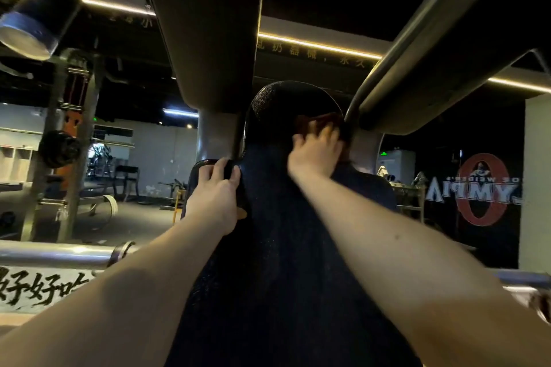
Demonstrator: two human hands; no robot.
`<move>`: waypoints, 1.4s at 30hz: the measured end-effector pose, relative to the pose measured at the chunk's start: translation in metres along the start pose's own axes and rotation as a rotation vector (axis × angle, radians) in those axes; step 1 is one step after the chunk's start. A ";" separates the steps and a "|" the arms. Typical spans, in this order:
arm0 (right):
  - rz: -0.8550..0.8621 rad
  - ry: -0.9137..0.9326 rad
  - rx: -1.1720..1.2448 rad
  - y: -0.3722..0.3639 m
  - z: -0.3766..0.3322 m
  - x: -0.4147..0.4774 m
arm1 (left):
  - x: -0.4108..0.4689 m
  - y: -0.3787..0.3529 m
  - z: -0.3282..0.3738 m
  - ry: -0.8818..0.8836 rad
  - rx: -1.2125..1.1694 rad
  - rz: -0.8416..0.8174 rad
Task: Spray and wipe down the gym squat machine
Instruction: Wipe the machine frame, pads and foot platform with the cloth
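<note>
A black textured back pad [283, 262] of the gym squat machine is seen filling the middle of the view, rising from the lower edge to a rounded top [283, 98] that is tucked under 2 heavy grey metal frame beams, 1 overhead at the centre [208, 24] and 1 slanting in from the upper right [432, 53]. 2 bare forearms are stretched forward along the pad. The left hand [213, 194] is closed over a glossy black rounded side pad [202, 164] at the left edge of the back pad, with its fingers curled over the top. The right hand [316, 153] is held higher, on the upper right of the back pad; a dark reddish-brown cloth [320, 122] is gripped under its bent fingers and pressed against the pad, just beside the base of the right beam. The cloth and fingertips are blurred, so the exact hold cannot be made out further. To the left, a chrome bar [59, 253] is seen lying across the view above a white banner with black brush characters [38, 286], and a black weight plate [58, 149] is hung on a rack behind. Warm light strips [319, 45] are run along the dark ceiling, and a red ring logo [480, 188] is shown on the dark wall at the right.
</note>
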State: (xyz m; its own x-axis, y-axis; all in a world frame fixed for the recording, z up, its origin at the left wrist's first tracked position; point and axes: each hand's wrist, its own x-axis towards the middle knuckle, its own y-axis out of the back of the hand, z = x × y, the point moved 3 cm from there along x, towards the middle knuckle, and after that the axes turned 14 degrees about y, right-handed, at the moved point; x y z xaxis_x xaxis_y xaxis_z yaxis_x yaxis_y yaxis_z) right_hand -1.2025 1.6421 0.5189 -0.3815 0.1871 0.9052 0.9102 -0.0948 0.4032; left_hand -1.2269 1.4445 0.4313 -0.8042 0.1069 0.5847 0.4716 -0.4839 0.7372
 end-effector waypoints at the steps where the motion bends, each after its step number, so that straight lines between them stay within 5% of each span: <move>1: 0.006 0.099 -0.016 -0.007 -0.023 -0.018 | 0.001 -0.001 -0.002 -0.005 0.004 0.008; 4: -0.090 0.436 0.006 -0.023 -0.044 -0.066 | -0.002 -0.001 -0.004 -0.001 -0.004 -0.006; 6: -0.113 0.501 0.029 -0.016 -0.009 -0.059 | -0.003 0.000 -0.002 0.000 -0.016 -0.022; 10: -0.006 0.075 -0.035 0.009 0.097 -0.045 | -0.004 0.000 0.001 -0.010 -0.019 -0.026; 13: -0.025 -0.126 -0.046 0.008 0.085 -0.064 | -0.005 0.001 0.001 -0.013 0.006 -0.019; 17: -0.085 0.224 -0.014 -0.014 0.001 -0.124 | -0.028 -0.005 0.002 0.024 -0.006 0.060; 20: -0.173 0.426 0.012 -0.006 0.028 -0.138 | -0.065 -0.025 0.017 0.040 0.001 0.089; 22: -0.131 0.346 -0.018 0.006 0.081 -0.126 | -0.086 -0.039 0.034 -0.002 0.056 0.060; 25: -0.104 -0.036 0.024 0.030 0.157 -0.126 | -0.109 -0.061 0.052 -0.007 0.087 -0.043; 28: -0.103 -0.244 0.055 0.028 0.141 -0.134 | -0.117 -0.075 0.050 0.014 0.132 -0.061; 33: -0.096 0.065 0.050 -0.006 0.047 -0.186 | -0.115 -0.080 0.037 -0.017 0.107 -0.015; 37: -0.211 0.375 0.036 0.004 0.073 -0.208 | -0.117 -0.083 0.031 -0.038 0.119 -0.006; 39: -0.174 0.353 0.013 0.013 0.114 -0.207 | -0.119 -0.083 0.036 -0.039 0.104 0.003; 42: -0.130 0.019 0.061 0.029 0.172 -0.213 | -0.119 -0.086 0.039 -0.050 0.112 0.007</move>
State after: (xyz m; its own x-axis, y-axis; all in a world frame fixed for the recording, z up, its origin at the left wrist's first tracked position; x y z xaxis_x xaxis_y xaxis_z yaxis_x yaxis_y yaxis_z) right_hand -1.0674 1.7675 0.3149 -0.4989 0.1750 0.8488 0.8610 -0.0118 0.5085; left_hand -1.1580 1.5075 0.3117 -0.7828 0.1481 0.6044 0.5171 -0.3854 0.7642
